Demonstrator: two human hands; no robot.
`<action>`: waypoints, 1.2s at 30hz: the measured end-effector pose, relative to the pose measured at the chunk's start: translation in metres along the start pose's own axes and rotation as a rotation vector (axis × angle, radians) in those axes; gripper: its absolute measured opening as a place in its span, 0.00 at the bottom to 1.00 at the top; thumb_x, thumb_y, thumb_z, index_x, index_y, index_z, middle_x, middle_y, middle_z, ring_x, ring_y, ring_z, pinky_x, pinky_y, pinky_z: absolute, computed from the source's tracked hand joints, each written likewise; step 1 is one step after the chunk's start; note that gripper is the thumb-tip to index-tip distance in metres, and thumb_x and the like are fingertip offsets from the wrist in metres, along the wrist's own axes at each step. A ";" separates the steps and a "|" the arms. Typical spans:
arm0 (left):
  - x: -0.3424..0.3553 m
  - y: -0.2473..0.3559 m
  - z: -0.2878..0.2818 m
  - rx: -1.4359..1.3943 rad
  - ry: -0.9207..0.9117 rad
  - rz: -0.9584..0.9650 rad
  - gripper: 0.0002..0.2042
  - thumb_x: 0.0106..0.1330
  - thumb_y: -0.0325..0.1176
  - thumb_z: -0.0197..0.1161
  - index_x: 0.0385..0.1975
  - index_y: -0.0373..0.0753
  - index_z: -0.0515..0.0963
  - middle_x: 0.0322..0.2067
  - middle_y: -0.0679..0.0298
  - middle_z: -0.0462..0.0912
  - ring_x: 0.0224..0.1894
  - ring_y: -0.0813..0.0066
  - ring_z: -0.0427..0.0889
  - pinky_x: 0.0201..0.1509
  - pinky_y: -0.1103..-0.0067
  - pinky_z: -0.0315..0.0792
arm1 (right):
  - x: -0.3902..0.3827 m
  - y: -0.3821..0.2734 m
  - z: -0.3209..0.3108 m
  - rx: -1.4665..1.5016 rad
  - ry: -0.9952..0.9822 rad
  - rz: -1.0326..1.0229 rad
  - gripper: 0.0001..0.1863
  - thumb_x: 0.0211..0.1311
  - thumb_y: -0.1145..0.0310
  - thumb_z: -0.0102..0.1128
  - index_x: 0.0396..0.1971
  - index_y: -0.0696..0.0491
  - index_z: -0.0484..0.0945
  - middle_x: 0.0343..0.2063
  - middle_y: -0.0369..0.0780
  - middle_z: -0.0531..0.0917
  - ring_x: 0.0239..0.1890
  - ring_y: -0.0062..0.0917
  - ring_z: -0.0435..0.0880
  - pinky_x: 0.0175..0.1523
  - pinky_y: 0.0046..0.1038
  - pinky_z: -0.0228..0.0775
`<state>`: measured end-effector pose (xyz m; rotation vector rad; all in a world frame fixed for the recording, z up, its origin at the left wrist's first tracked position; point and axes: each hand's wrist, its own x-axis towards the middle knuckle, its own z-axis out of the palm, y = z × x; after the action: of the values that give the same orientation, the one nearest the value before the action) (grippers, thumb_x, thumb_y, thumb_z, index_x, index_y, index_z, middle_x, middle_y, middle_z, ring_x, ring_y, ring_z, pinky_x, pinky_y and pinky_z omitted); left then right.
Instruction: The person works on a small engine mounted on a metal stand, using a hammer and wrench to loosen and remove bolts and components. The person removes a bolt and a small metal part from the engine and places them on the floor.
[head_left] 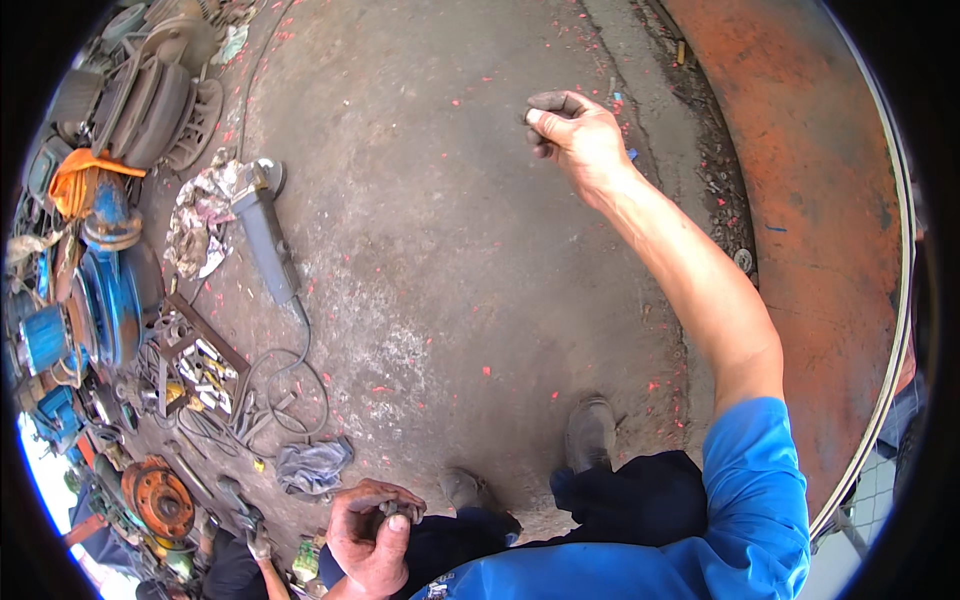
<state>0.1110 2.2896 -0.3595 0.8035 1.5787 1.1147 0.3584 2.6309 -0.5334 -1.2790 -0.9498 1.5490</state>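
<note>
Low in the picture, in front of my body, my left hand (372,535) is curled with its palm up. Small grey metal pieces (398,510) lie between its fingers and thumb; their exact kind is too small to tell. My right arm reaches out to the upper right, over the concrete floor. At its end, my right hand (578,135) is closed with the thumb pressed against dirty, dark fingertips. Whatever the pinch may hold is hidden. No other object touches this hand.
An angle grinder (265,235) lies on the floor at left beside a stained rag (202,215), its cord coiling near a grey cloth (313,466). Motor parts (115,300) and a tool box (240,362) crowd the left. A co-worker's hand (258,545) shows lower left. A rusty red surface (820,190) curves along the right.
</note>
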 end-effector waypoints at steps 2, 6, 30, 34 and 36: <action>0.003 0.000 -0.008 -0.019 -0.097 0.044 0.11 0.68 0.24 0.62 0.44 0.29 0.68 0.35 0.49 0.80 0.35 0.65 0.81 0.39 0.73 0.79 | -0.036 0.000 0.046 0.163 -0.146 0.109 0.09 0.65 0.75 0.65 0.43 0.58 0.78 0.35 0.39 0.85 0.31 0.21 0.82 0.34 0.25 0.75; 0.004 0.004 -0.015 0.052 -0.113 0.101 0.14 0.69 0.33 0.63 0.43 0.31 0.68 0.31 0.49 0.78 0.30 0.67 0.79 0.32 0.76 0.75 | -0.074 0.004 0.104 0.275 -0.400 0.184 0.13 0.64 0.73 0.68 0.46 0.59 0.78 0.37 0.40 0.86 0.32 0.21 0.83 0.36 0.24 0.77; 0.001 0.010 -0.044 0.052 -0.101 0.254 0.13 0.61 0.21 0.69 0.45 0.33 0.79 0.41 0.55 0.84 0.38 0.68 0.84 0.39 0.76 0.77 | -0.073 0.020 -0.014 0.281 0.336 0.125 0.10 0.70 0.70 0.56 0.48 0.53 0.76 0.38 0.39 0.83 0.38 0.25 0.81 0.41 0.27 0.73; 0.017 0.015 -0.043 0.003 -0.158 0.212 0.12 0.65 0.19 0.65 0.47 0.31 0.77 0.40 0.54 0.84 0.42 0.67 0.83 0.42 0.75 0.76 | -0.191 0.006 0.086 -0.071 -0.592 0.113 0.20 0.68 0.63 0.63 0.52 0.61 0.73 0.41 0.45 0.83 0.40 0.26 0.83 0.45 0.29 0.76; 0.021 0.015 -0.046 0.004 -0.127 0.203 0.12 0.65 0.21 0.67 0.47 0.32 0.77 0.42 0.55 0.83 0.43 0.68 0.82 0.42 0.75 0.76 | -0.224 -0.013 0.119 -0.022 -0.902 -0.080 0.25 0.63 0.63 0.69 0.53 0.64 0.73 0.40 0.48 0.83 0.39 0.31 0.83 0.47 0.31 0.76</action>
<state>0.0603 2.3012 -0.3498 1.0348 1.4174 1.1810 0.2596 2.4194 -0.4326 -0.4946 -1.5361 2.0825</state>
